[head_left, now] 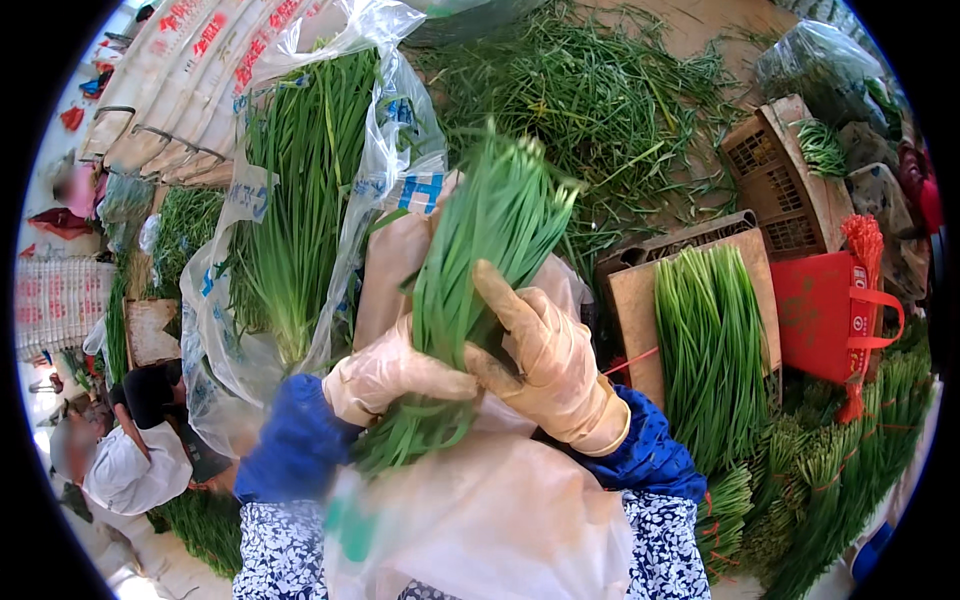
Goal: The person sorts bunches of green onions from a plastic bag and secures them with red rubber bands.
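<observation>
A bunch of chives (480,270) is gripped between both gloved hands, its blurred leaf tips fanning upward and away. The left hand (385,378) is closed around the lower stalks, and the right hand (550,365) is wrapped against the bunch from the other side, forefinger stretched up along the leaves. To the right of the hands, trimmed chives (712,350) are laid on a board (635,310). To the left, more chives are stood in a plastic bag (370,180).

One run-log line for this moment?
left hand: grips chive bunch | right hand: grips bunch | cardboard board: cut chives
</observation>
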`<state>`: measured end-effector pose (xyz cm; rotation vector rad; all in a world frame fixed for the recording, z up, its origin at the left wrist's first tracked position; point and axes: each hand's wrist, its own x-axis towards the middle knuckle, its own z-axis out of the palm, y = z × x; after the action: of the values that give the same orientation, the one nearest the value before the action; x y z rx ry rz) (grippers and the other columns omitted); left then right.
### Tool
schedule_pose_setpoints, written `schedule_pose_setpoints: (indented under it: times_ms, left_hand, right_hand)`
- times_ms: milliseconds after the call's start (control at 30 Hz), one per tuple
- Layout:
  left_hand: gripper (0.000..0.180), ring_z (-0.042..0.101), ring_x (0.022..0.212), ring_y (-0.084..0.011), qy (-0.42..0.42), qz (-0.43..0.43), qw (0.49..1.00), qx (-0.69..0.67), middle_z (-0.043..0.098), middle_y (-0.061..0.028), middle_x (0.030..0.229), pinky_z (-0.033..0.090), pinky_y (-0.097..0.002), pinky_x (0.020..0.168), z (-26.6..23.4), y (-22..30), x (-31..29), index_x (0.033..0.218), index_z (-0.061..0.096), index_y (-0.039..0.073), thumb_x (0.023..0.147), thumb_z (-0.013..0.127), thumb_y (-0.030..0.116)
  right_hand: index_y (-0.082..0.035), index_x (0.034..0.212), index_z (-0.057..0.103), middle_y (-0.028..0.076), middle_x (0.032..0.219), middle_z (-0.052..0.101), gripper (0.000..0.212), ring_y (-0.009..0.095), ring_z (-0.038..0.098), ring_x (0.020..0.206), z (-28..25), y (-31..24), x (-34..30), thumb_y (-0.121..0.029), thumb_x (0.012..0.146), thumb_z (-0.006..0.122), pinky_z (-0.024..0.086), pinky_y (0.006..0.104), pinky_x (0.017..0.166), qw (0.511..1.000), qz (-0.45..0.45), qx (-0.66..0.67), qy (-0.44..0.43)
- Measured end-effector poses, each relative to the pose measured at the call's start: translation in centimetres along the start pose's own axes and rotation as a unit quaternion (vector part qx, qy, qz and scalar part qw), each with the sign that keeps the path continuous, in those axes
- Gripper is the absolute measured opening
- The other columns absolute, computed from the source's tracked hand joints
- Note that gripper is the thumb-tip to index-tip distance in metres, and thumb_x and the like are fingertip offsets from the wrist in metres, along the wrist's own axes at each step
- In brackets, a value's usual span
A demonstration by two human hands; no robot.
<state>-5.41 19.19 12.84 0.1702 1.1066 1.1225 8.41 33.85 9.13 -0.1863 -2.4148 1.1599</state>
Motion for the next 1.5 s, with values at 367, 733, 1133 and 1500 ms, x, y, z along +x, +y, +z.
schedule_pose_setpoints:
  times_ms: [367, 733, 1133, 1500]
  left_hand:
    - [0.044, 0.064, 0.068, -0.0164, 0.107, -0.132, 0.984, -0.045, 0.068, -0.011, 0.083, 0.05, -0.0247, 0.059, -2.7, -4.4, -1.5, 0.117, 0.059, -0.001, 0.074, 0.068, 0.0]
    - [0.051, 0.057, 0.105, -0.0116, 0.128, -0.192, 0.973, 0.018, 0.064, -0.0011, 0.118, 0.047, -0.0286, 0.093, -3.7, -6.5, -9.0, 0.132, 0.056, 0.004, 0.085, 0.074, 0.004]
    - [0.068, 0.065, 0.078, -0.0163, 0.146, -0.195, 0.94, 0.241, 0.069, -0.005, 0.094, 0.051, -0.0322, 0.069, -3.3, -5.6, -10.0, 0.142, 0.047, 0.017, 0.079, 0.065, 0.001]
    - [0.065, 0.062, 0.072, -0.0362, 0.192, -0.028, 0.757, 0.624, 0.057, -0.0146, 0.082, 0.049, -0.0458, 0.064, -4.6, -7.5, -10.3, 0.13, 0.05, 0.003, 0.067, 0.065, 0.006]
  right_hand:
    - [-0.002, 0.139, 0.046, 0.014, 0.106, 0.063, 0.062, 0.032, 0.065, 0.09, 2.1, 5.7, -2.7, -0.016, 0.084, 0.071, 0.052, 0.0408, 0.076, 0.967, 0.166, 0.158, -0.112]
    - [-0.008, 0.134, 0.052, 0.016, 0.074, 0.067, 0.052, 0.036, 0.064, 0.074, 5.5, 15.2, 5.2, -0.031, 0.089, 0.066, 0.052, 0.0461, 0.077, 0.986, 0.032, -0.159, -0.02]
    - [0.001, 0.147, 0.033, 0.026, 0.137, 0.052, 0.098, 0.035, 0.05, 0.128, 3.2, 16.7, 12.3, -0.065, 0.081, 0.062, 0.039, 0.0352, 0.107, 0.937, 0.235, 0.065, -0.251]
    - [-0.005, 0.101, 0.069, -0.004, 0.078, 0.061, 0.015, 0.005, 0.047, 0.064, 3.7, 18.3, 8.5, -0.017, 0.097, 0.062, 0.039, 0.0211, 0.057, 0.905, 0.272, 0.316, -0.087]
